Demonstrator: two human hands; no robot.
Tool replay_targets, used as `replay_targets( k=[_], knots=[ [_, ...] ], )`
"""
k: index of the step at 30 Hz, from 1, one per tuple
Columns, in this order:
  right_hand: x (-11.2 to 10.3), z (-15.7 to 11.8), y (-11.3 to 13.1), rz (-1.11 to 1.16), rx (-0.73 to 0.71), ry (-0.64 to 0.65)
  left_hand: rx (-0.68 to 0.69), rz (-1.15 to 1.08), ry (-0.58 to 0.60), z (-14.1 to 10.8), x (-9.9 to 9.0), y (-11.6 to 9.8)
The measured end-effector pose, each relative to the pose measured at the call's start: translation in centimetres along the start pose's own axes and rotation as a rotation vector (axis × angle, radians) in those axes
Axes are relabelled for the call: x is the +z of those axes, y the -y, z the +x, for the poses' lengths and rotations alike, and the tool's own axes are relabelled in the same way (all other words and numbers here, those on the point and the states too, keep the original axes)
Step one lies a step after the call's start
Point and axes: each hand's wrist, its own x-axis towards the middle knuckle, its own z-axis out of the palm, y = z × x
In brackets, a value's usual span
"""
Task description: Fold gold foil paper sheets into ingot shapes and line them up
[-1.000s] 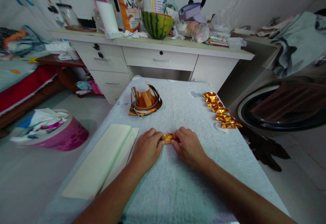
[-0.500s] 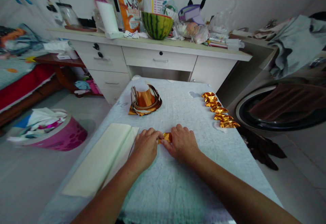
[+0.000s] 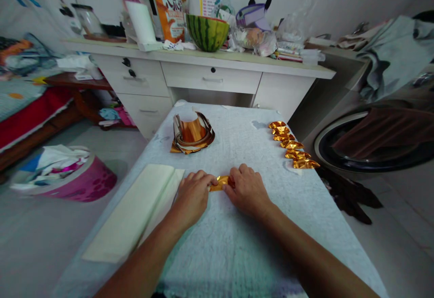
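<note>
Between my two hands, low over the cloth-covered table (image 3: 237,234), is a small piece of folded gold foil paper (image 3: 219,183). My left hand (image 3: 194,195) pinches its left end with thumb and forefinger. Its right end is gripped by my right hand (image 3: 247,188), fingers curled over it. Beyond my left hand sits a curled stack of gold foil sheets (image 3: 192,134). Along the table's right edge runs a row of several folded gold foil pieces (image 3: 292,144). A folded cream paper pile (image 3: 132,212) lies left of my left forearm.
Behind the table stands a white desk (image 3: 210,74) with a watermelon half (image 3: 207,33) and an orange snack bag (image 3: 169,8) on top. A pink waste bin (image 3: 91,178) is on the floor at left. A front-loading washing machine (image 3: 339,128) flanks the right side.
My right hand has shifted slightly to the right along the foil, so more of the gold strip shows between my hands. My left hand stays nearly in place.
</note>
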Motion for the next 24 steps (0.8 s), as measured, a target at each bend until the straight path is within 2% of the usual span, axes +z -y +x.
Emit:
replay_targets(
  k=[7, 14, 24],
  knots=[
    [0.0, -0.2, -1.2, 0.046, 0.005, -0.006, 0.031, -0.016, -0.031, 0.1, 0.4, 0.5],
    [0.1, 0.1, -3.1, 0.096, 0.028, 0.042, 0.023, -0.030, -0.025, 0.0, 0.2, 0.3],
    [-0.8, 0.3, -4.5, 0.192, -0.034, 0.118, 0.040, -0.047, -0.041, 0.0, 0.2, 0.3]
  ],
)
